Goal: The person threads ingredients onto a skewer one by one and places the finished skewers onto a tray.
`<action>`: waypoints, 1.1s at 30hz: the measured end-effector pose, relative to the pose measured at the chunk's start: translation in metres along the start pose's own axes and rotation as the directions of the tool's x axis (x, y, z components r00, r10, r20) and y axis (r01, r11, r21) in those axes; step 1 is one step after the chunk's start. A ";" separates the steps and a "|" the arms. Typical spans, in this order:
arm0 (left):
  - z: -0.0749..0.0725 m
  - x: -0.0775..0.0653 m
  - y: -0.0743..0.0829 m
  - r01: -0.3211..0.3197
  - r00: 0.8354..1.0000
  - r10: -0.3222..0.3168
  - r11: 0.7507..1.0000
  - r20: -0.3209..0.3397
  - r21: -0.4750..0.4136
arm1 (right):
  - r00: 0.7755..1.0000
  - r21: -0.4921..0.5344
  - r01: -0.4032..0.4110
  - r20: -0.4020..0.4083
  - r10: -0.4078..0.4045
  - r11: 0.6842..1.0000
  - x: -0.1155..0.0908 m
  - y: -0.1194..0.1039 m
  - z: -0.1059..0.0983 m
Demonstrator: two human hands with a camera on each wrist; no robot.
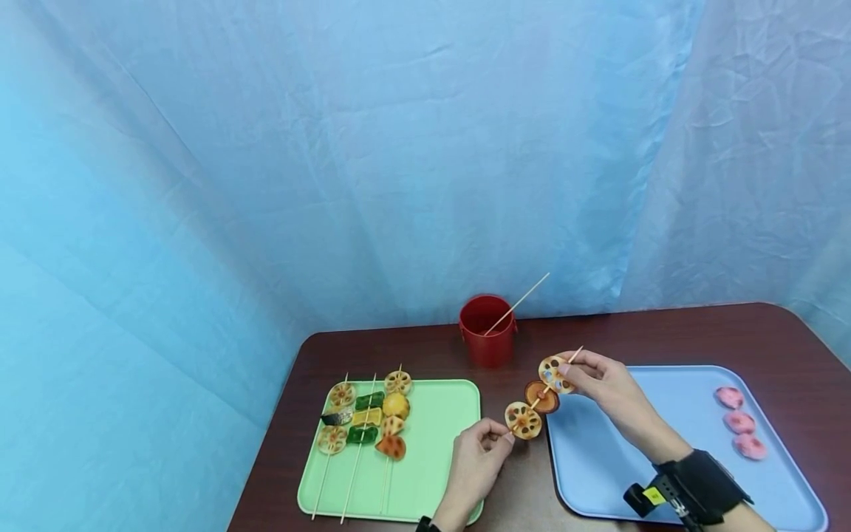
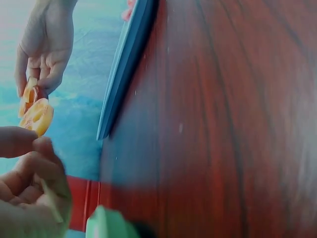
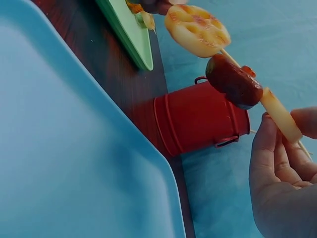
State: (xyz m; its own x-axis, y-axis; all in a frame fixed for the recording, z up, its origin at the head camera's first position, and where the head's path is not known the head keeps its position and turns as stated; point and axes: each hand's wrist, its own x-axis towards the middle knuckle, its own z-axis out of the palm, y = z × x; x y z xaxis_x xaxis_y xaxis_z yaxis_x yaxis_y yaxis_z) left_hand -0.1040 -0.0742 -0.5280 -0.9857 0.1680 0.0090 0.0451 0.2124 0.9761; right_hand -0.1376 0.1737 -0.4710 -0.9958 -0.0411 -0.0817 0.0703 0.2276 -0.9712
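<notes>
Between the two hands, a wooden skewer (image 1: 579, 352) slants over the gap between the trays. It carries a lower lotus root slice (image 1: 523, 420), a glossy brown round piece (image 3: 233, 82) in the middle and an upper lotus root slice (image 3: 280, 116). My left hand (image 1: 475, 462) pinches the skewer just below the lower slice; the stick's lower end runs through its fingers. At the upper end, my right hand (image 1: 614, 403) grips the top lotus slice between thumb and fingers, with the skewer's tip poking out past it.
A green tray (image 1: 435, 443) at left bears several loaded skewers (image 1: 364, 417). The blue tray (image 1: 618, 473) at right has pink pieces (image 1: 740, 422) along its far right side. Behind stands a red bucket (image 1: 488, 347) with a bare stick (image 1: 525, 297) leaning in it.
</notes>
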 end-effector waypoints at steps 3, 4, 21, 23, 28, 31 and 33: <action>-0.006 0.002 -0.001 -0.050 0.999 0.049 0.994 0.016 0.102 | 1.000 -0.009 -0.001 0.008 0.001 1.000 0.000 -0.002 0.001; -0.008 0.003 -0.001 -0.068 0.998 0.066 0.988 0.021 0.139 | 1.000 -0.017 -0.002 0.010 0.002 1.000 0.000 -0.002 0.001; -0.039 0.001 -0.005 -0.082 0.997 0.083 0.979 0.006 0.188 | 0.999 0.024 -0.023 0.027 0.023 0.999 0.007 -0.002 -0.001; -0.046 -0.002 -0.007 -0.084 0.996 0.089 0.977 -0.015 0.196 | 0.999 0.023 -0.028 0.026 0.027 0.999 0.007 -0.001 -0.004; -0.063 -0.008 -0.012 -0.073 0.995 0.086 0.974 -0.053 0.215 | 0.999 0.005 -0.029 0.014 0.029 1.000 0.005 0.004 -0.009; -0.071 -0.012 -0.016 -0.056 0.995 0.075 0.969 -0.068 0.239 | 1.000 -0.003 -0.022 0.009 0.022 1.000 0.003 0.005 -0.012; -0.076 -0.015 -0.018 -0.046 0.995 0.069 0.962 -0.076 0.268 | 1.000 -0.003 -0.017 0.009 0.017 1.000 0.002 0.005 -0.014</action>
State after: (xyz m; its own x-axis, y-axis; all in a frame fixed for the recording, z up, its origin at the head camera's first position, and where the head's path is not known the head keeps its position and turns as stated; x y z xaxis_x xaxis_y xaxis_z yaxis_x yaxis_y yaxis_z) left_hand -0.1025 -0.1538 -0.5292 -0.9897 0.1089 0.0924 0.1323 0.4545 0.8808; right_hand -0.1399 0.1879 -0.4728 -0.9939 -0.0460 -0.1002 0.0870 0.2307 -0.9691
